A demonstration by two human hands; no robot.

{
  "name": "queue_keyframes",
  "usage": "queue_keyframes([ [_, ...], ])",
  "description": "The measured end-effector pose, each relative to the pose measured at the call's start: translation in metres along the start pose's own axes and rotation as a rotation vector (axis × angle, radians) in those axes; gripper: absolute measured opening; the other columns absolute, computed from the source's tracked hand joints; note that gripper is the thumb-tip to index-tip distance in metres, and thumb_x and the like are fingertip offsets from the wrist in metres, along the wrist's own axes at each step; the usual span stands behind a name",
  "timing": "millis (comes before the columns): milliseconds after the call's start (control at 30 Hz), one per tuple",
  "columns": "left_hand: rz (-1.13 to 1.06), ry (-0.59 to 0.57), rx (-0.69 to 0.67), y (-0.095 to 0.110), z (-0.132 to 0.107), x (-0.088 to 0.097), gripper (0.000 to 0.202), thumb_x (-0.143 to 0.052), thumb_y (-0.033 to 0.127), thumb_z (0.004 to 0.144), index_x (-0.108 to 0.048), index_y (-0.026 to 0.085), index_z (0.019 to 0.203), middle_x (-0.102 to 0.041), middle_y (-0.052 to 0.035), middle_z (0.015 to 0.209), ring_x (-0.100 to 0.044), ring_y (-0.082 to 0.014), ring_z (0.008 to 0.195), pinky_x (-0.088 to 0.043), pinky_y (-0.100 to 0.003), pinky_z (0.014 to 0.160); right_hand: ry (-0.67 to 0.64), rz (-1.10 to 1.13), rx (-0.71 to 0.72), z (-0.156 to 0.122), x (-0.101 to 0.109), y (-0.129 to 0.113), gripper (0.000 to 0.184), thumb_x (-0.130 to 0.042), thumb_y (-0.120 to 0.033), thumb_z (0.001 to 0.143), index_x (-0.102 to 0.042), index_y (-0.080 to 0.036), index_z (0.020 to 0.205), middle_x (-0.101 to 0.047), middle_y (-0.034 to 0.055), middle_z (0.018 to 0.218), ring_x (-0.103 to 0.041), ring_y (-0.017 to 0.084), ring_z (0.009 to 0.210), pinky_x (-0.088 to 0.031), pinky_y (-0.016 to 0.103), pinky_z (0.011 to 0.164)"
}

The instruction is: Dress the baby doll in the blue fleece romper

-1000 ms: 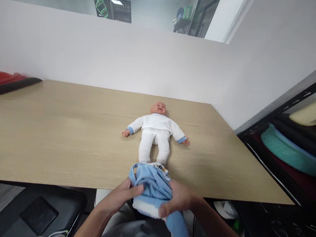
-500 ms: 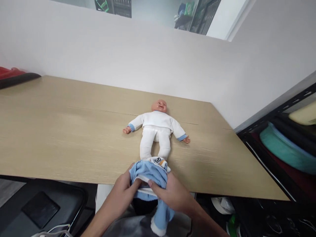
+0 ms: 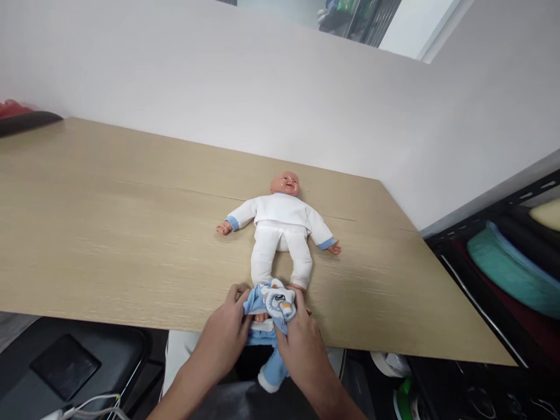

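A baby doll in white top and white trousers lies on its back on the wooden table, head away from me. At its feet my left hand and my right hand both grip a bunched light-blue garment with a printed patch. The garment is pressed against the doll's feet, and one blue leg with a white cuff hangs below the table edge. One doll foot shows inside the bunched cloth.
A white wall runs behind the table. A black chair with a white cable stands at lower left. Black shelving at the right holds a teal item and other folded things. A red and black object lies at far left.
Both hands have carried the blue garment forward from the table edge up to the doll's feet and bunched it smaller. The doll has not moved.
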State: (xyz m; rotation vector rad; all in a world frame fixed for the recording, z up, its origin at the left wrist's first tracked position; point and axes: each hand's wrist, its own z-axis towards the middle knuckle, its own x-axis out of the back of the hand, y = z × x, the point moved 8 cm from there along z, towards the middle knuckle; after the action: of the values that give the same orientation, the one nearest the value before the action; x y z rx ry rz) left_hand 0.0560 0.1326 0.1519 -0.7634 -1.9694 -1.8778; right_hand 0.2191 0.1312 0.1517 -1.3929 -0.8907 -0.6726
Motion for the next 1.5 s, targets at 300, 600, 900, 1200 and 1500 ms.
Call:
queue_keyframes([
  [300, -0.383, 0.072, -0.044, -0.013, 0.011, 0.012, 0.038, -0.056, 0.038, 0.101, -0.055, 0.022, 0.135, -0.070, -0.0130, 0.135, -0.065, -0.0316, 0.127, -0.049, -0.041, 0.109, 0.021, 0.445, 0.113, 0.012, -0.008, 0.004, 0.047, -0.052, -0.018, 0.094, -0.070, -0.022, 0.137, -0.076, 0.0147, 0.127, -0.073, 0.030, 0.115, -0.056, 0.043, 0.110],
  [600, -0.474, 0.052, -0.092, -0.007, 0.038, 0.016, 0.035, -0.060, 0.043, 0.100, -0.069, 0.022, 0.126, -0.070, -0.0119, 0.134, -0.061, -0.0335, 0.128, -0.045, -0.043, 0.115, 0.169, 0.609, 0.067, 0.024, -0.010, 0.015, 0.032, -0.054, -0.019, 0.094, -0.075, -0.020, 0.117, -0.079, 0.0146, 0.119, -0.074, 0.029, 0.116, -0.057, 0.042, 0.111],
  [900, -0.478, -0.094, -0.150, 0.015, 0.071, 0.029, 0.022, -0.072, 0.039, 0.091, -0.080, 0.018, 0.085, -0.075, -0.0089, 0.103, -0.066, -0.0279, 0.099, -0.051, -0.032, 0.093, 0.055, 0.852, -0.082, 0.046, -0.008, 0.022, 0.043, -0.071, -0.051, 0.094, -0.072, -0.023, 0.126, -0.075, 0.0136, 0.134, -0.068, 0.032, 0.131, -0.055, 0.047, 0.115],
  [1200, -0.556, -0.199, -0.119, 0.001, 0.073, 0.033, 0.051, -0.079, 0.048, 0.085, -0.073, 0.023, 0.128, -0.071, -0.0110, 0.135, -0.060, -0.0342, 0.128, -0.044, -0.044, 0.116, -0.280, 0.953, -0.025, 0.055, 0.012, 0.008, 0.050, -0.078, -0.058, 0.090, -0.074, -0.022, 0.126, -0.076, 0.0109, 0.134, -0.068, 0.033, 0.130, -0.051, 0.049, 0.117],
  [1500, -0.491, -0.471, -0.189, 0.009, 0.062, 0.047, 0.046, -0.077, 0.042, 0.091, -0.062, 0.024, 0.131, -0.067, -0.0089, 0.129, -0.061, -0.0280, 0.129, -0.047, -0.044, 0.114, -0.380, 0.797, -0.099, 0.015, 0.011, 0.045, 0.058, -0.078, -0.053, 0.091, -0.067, -0.024, 0.140, -0.073, 0.0118, 0.137, -0.067, 0.037, 0.130, -0.053, 0.053, 0.113],
])
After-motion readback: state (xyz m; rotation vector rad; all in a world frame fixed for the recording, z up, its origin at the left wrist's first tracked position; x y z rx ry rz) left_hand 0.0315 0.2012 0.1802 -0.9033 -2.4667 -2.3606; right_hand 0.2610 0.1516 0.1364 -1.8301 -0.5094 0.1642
